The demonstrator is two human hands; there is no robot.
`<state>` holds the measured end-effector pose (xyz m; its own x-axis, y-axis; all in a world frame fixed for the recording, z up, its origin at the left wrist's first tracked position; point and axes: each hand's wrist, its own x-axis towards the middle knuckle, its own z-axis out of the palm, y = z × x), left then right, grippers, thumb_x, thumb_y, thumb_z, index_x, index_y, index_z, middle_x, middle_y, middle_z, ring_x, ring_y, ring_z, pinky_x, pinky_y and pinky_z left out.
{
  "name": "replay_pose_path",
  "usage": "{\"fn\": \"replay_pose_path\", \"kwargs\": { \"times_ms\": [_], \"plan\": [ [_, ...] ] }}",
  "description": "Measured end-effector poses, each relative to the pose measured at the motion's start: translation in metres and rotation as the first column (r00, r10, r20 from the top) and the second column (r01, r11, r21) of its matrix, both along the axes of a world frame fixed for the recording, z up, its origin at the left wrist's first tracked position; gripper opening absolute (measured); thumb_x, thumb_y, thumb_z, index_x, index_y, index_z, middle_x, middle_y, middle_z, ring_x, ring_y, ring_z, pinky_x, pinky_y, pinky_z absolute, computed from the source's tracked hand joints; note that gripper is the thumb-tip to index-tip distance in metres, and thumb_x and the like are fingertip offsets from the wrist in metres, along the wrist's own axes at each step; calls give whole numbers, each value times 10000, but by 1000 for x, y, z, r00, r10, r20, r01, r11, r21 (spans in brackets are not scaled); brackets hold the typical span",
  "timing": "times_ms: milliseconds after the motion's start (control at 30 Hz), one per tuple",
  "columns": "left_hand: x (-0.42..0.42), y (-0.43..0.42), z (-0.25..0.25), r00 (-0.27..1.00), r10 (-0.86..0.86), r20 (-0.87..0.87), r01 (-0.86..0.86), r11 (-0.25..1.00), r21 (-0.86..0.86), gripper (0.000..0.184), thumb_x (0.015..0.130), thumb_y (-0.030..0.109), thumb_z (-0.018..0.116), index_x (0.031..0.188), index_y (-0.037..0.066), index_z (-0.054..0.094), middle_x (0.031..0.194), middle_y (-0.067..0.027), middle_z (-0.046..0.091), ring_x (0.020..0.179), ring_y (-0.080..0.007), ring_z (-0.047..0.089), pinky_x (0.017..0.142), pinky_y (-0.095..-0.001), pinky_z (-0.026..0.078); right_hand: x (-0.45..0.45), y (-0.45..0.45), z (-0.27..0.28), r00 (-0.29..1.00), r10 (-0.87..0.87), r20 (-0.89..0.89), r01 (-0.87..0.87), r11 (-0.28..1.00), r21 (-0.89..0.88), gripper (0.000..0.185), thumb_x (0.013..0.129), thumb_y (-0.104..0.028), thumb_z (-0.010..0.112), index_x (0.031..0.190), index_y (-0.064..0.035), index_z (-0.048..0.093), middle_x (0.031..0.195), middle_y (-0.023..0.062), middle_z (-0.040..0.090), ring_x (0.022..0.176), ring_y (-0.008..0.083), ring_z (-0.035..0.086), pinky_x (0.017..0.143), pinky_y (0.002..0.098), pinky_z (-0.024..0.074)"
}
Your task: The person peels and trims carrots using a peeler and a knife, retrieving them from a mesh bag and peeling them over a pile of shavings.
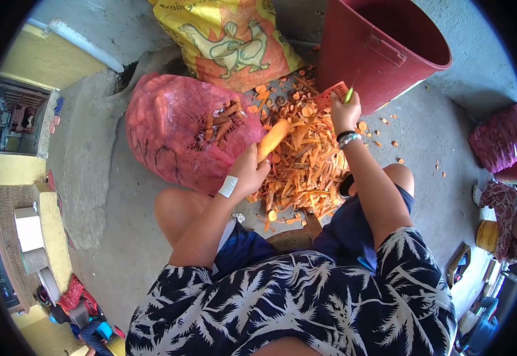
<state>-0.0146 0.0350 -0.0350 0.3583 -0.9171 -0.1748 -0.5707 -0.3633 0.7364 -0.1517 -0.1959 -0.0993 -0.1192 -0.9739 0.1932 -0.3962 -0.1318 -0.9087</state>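
Observation:
My left hand [247,172], with a white patch at the wrist, is closed round the lower end of a peeled orange carrot [275,137]. My right hand [346,111] is closed on a slim green-handled tool [348,95]; its working end is too small to make out. Against that hand is a flat red piece with small holes [332,95]; whether I grip it too, I cannot tell. Below and between both hands lies a heap of carrot peelings and cut pieces [306,172]. Left of my left hand, a pink mesh sack [169,133] holds many carrots, several unpeeled ones showing near its opening.
A large red bin [359,53] stands behind my right hand, near the wall. A yellow printed sack [228,44] leans behind the mesh sack. Carrot bits lie scattered on the concrete floor [424,142]. Another pink mesh bundle [498,136] is at the far right.

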Motion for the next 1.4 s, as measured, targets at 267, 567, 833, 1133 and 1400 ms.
{"fn": "replay_pose_path", "kwargs": {
  "times_ms": [267, 567, 833, 1133, 1400],
  "plan": [
    [9, -2, -11, 810, 81, -580, -119, 993, -27, 226, 807, 141, 530, 934, -27, 448, 729, -81, 536, 558, -166, 506, 499, -288, 403, 10, 41, -4, 953, 180, 244, -256, 909, 330, 243, 751, -73, 660, 940, 8, 531, 759, 74, 596, 630, 138, 543, 561, 270, 448],
    [10, -5, 8, 466, 222, -856, -91, 975, 203, 97, 838, 113, 487, 906, 54, 449, 689, 19, 448, 520, -38, 380, 420, -182, 286, 12, 62, 23, 923, 315, 220, -342, 935, 93, 401, 752, -128, 678, 1081, 31, 511, 872, 128, 596, 807, 166, 565, 706, 306, 472],
    [10, -8, 8, 262, 210, -942, -23, 977, 212, 126, 884, 194, 445, 918, 74, 460, 705, 19, 443, 511, -39, 360, 408, -168, 262, 0, 12, 9, 990, 31, 139, -38, 998, 49, 220, 754, -128, 677, 882, 5, 558, 741, 53, 608, 622, 107, 535, 567, 265, 448],
    [11, -9, 8, 104, 197, -975, -142, 973, 182, 249, 926, 364, 407, 928, 120, 455, 700, 17, 414, 500, -39, 323, 402, -158, 237, 17, 102, 60, 762, 317, 564, -508, 833, 219, 225, 792, -78, 624, 978, -29, 506, 818, 70, 578, 655, 118, 542, 528, 222, 474],
    [18, -1, 19, -51, 25, -998, -3, 1000, 25, 289, 931, 398, 370, 849, 130, 439, 691, 25, 352, 516, -41, 292, 425, -156, 226, -1, -11, 18, 713, -94, 695, -110, 964, 243, 105, 817, -38, 584, 829, -64, 483, 677, 14, 545, 524, 87, 488, 424, 222, 393]
  ]
}}
